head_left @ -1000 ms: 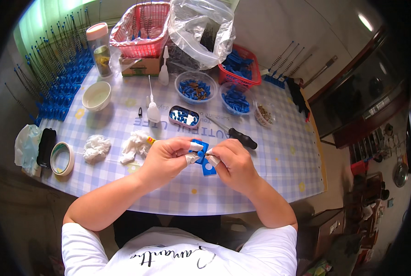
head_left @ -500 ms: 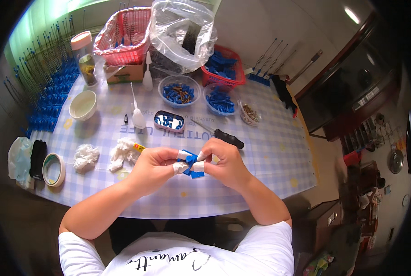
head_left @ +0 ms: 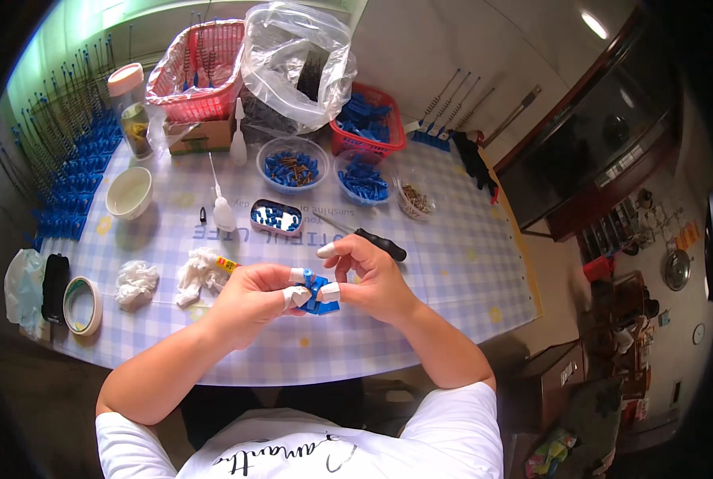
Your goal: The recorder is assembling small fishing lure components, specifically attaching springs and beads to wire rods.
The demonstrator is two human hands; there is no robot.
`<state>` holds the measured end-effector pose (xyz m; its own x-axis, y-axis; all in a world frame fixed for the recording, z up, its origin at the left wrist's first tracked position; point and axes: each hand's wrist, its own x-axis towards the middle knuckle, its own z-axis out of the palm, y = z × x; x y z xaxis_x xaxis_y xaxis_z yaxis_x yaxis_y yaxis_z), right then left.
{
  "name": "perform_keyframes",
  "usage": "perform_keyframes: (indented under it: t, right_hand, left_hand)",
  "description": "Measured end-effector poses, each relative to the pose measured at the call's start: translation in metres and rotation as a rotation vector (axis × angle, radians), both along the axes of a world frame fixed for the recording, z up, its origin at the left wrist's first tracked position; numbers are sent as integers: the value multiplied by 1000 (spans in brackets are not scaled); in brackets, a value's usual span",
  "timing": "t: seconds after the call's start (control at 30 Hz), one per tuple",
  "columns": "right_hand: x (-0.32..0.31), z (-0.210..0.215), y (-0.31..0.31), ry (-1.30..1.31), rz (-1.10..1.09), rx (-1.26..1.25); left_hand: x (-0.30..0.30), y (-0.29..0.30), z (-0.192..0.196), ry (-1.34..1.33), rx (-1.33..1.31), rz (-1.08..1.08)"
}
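My left hand point(head_left: 249, 295), with white tape on its thumb and index fingertip, grips a small blue plastic part point(head_left: 327, 306) above the near middle of the table. Against the part's right side rests the taped thumb of my right hand point(head_left: 380, 291). The right index finger is lifted away from the thumb, stretched out over the part. What the right hand's lower fingers do underneath is hidden. Just beyond the right hand lies a black-handled screwdriver point(head_left: 384, 245). Crumpled white tissue point(head_left: 195, 275) and a yellow-and-red tube-like item point(head_left: 227, 264) are near the left hand.
Beyond the hands stand a small tin point(head_left: 254, 226), clear bowls of blue parts and screws point(head_left: 262, 177), a red basket point(head_left: 372, 146) and white squeeze bottles point(head_left: 224, 214). At left are a tape roll point(head_left: 70, 307), a white bowl point(head_left: 122, 203) and rows of blue bases with upright rods point(head_left: 61, 203).
My right index finger has lifted off the blue part and opened away from the thumb. The left hand keeps hold of the part. The whole view has shifted slightly.
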<state>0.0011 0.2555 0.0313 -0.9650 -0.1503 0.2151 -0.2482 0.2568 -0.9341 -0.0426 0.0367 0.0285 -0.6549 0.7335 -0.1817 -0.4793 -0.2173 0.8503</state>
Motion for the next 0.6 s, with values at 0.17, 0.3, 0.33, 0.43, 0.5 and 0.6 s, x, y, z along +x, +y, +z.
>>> perform_keyframes:
  t: [0.17, 0.3, 0.33, 0.43, 0.5, 0.6]
  right_hand:
    - [-3, -9, 5, 24, 136, -127]
    - [-2, -3, -1, -44, 138, -219]
    - [-2, -3, -2, -46, 143, -221]
    - [-3, -5, -3, -80, 175, -338]
    - [-2, -5, 0, -47, 176, -321]
    - [-5, -14, 2, -56, 215, -419]
  left_hand:
    - [-1, 0, -1, -47, 18, -3]
    - [-1, -1, -1, -47, 14, -13]
    - [-1, -2, -1, -47, 12, -8]
    - [0, -2, 0, -53, 32, -12]
    - [1, -1, 4, -58, -23, 7]
    - [0, 1, 2, -24, -27, -9]
